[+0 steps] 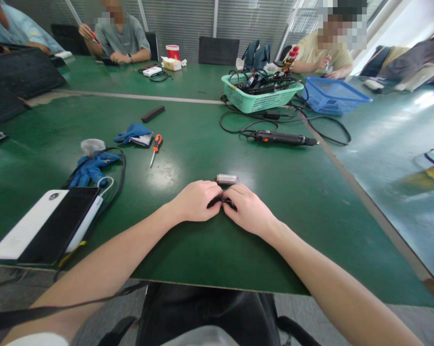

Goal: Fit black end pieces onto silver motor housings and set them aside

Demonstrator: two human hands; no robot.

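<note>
My left hand (195, 201) and my right hand (247, 209) meet at the middle of the green table (198, 254), fingers curled together. Between them they grip a small dark object (220, 202), mostly hidden by my fingers. Just beyond my fingertips lies a small metal cylinder (226, 179), possibly a tiny motor, which seems linked to the dark object, though I cannot tell for certain. To the left of my hands, an orange-handled screwdriver (156, 149) lies apart from them.
Blue gloves (90, 169), a black cable and a white power bank (47, 223) lie to my left. Ahead stand a corded electric screwdriver (281, 138), a green basket of tools (262, 96) and a blue basket (332, 96). Co-workers sit across the table.
</note>
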